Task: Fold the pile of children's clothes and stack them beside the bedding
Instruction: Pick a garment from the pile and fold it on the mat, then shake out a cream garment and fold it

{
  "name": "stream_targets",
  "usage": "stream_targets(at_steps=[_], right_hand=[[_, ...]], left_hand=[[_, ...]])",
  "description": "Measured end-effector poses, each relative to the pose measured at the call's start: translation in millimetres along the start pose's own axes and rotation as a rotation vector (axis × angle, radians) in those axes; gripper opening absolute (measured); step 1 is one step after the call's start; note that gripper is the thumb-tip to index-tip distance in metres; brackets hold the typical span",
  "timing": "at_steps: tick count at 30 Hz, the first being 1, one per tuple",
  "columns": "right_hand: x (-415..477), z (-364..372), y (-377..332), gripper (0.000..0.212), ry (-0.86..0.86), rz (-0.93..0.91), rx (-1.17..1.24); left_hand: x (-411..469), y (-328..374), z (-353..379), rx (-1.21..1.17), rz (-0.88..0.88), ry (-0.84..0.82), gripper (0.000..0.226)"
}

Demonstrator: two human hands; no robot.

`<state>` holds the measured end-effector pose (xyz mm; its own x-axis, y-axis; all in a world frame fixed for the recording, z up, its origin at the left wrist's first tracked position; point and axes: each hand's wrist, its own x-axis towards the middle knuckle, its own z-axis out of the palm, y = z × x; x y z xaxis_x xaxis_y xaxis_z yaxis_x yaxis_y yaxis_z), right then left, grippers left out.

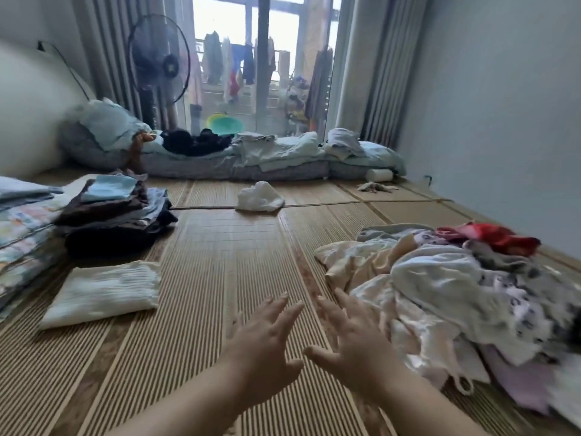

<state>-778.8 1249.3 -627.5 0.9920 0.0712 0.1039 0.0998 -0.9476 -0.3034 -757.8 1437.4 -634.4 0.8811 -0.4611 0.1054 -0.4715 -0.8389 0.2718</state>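
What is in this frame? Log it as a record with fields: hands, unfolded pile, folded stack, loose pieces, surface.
left hand: open, fingers spread, holds nothing
right hand: open, fingers spread, holds nothing
unfolded pile: heaped at right, next to the right hand; white, cream, red pieces
folded stack: at left, beside the bedding
folded cream cloth: lies alone before the folded stack
white garment: crumpled, alone, farther back
surface: woven mat

Unfolded clothes pile (456, 287) heaped low to my right: white, cream and printed pieces tangled, red garment (493, 236) at far edge. Folded stack (116, 212) to my left, dark pieces below, light blue on top, just beside folded bedding (22, 221). Folded cream ribbed piece (103, 292) flat, alone, nearer me than stack.
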Motion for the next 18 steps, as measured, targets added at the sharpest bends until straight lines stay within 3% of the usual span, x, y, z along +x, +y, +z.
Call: stream_targets(at_steps=[6, 11, 13, 16, 18], right_hand=[[-33, -21, 94, 0.083, 0.023, 0.278, 0.008], [-26, -20, 140, 0.083, 0.041, 0.45, -0.002], [-21, -16, 152, 0.07, 0.025, 0.479, 0.029], [-13, -11, 161, 0.034, 0.122, 0.468, 0.066], [-11, -12, 161, 0.026, 0.166, 0.461, 0.104]], left_hand=[[27, 75, 18, 0.135, 0.172, -0.133, 0.086], [64, 102, 42, 0.144, 0.116, -0.201, 0.084], [80, 108, 57, 0.129, 0.062, -0.238, 0.085], [99, 107, 76, 0.074, -0.053, -0.266, 0.09], [108, 101, 82, 0.072, -0.12, -0.28, 0.089]])
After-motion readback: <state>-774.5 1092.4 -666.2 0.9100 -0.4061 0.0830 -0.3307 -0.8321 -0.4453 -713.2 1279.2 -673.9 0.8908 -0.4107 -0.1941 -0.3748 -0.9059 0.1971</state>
